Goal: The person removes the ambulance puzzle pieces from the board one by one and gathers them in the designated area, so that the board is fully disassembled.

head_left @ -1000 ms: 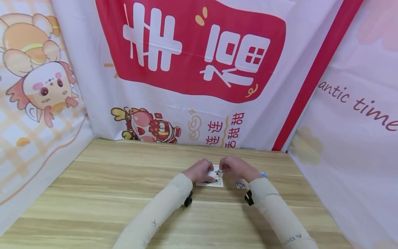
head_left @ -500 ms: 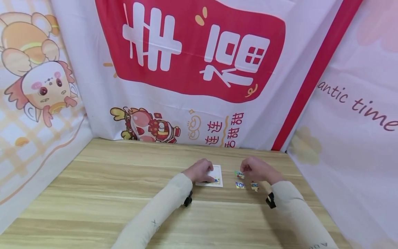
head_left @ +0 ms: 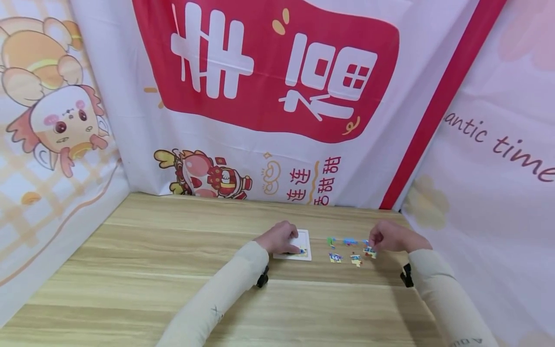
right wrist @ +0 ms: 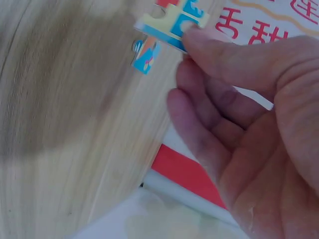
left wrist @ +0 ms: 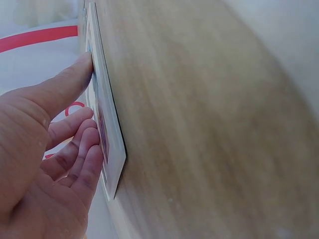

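Note:
My left hand [head_left: 282, 237] rests on a white-framed puzzle board [head_left: 306, 237], thumb on its surface near the front. In the left wrist view the thumb [left wrist: 75, 77] touches the face of the board [left wrist: 117, 154], and the loosely bent fingers lie at its edge. A little of the printed picture shows by the thumb; the hand hides the rest. Farther right, my right hand [head_left: 392, 236] pinches a jigsaw piece [right wrist: 167, 25], yellow and blue with a bit of red, between thumb and fingers. Below that piece in the right wrist view, a blue-and-orange piece [right wrist: 146, 56] lies on the table.
Between the hands lie loose pieces: a green one [head_left: 331, 242], a blue one [head_left: 350, 241], a purple one [head_left: 335, 258] and a yellow-blue one [head_left: 356, 260]. Cloth walls bound the wooden table [head_left: 173, 250] at the back and both sides.
My right hand has moved from over the board to the right end of the loose pieces, a piece at its fingertips, uncovering several others. My left hand has stayed on the board.

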{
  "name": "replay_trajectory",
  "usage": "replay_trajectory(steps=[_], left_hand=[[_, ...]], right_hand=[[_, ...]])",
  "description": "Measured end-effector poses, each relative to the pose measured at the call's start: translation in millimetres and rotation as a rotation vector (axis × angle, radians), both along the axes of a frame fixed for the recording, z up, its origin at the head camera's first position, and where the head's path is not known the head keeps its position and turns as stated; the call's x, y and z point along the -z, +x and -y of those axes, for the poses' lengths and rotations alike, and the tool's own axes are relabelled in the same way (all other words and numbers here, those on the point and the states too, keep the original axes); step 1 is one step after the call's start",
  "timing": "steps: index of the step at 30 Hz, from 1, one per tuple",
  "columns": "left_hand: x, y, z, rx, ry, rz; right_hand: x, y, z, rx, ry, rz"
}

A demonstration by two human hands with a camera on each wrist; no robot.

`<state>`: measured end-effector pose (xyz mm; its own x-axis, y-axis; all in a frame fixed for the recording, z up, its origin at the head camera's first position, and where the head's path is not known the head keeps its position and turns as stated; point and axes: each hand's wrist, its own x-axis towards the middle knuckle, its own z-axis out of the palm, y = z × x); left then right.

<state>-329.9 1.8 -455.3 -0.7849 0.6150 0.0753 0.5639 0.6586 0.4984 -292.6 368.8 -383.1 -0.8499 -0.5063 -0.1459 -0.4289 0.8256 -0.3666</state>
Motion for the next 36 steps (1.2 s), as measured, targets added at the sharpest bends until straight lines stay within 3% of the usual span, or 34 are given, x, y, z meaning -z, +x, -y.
replay_trajectory(steps=[4,8,17,23,36], left_hand=[[-0.5,0.6,-0.9,0.002,0.006,0.004],[-0.6,0.8,-1.6,0.002,-0.002,0.003],[-0.3,0.5,-3.5,0.006,-0.005,-0.012],[0.6,0.2,-4.2,0.010,-0.002,-0.010],[-3.9,-2.7,-4.7,-0.017,-0.079,0.035]], right_hand=[[1.1,3.9,-2.8,0.097,0.047,0.116],[6.0,5.9,-3.2,0.151,0.073,0.145],[24.8,3.3,-12.8,0.080,0.022,0.031],[34.0,3.8,-16.3,0.092,0.018,0.020],[33.6,2.1,-5.5,-0.016,0.025,-0.076]])
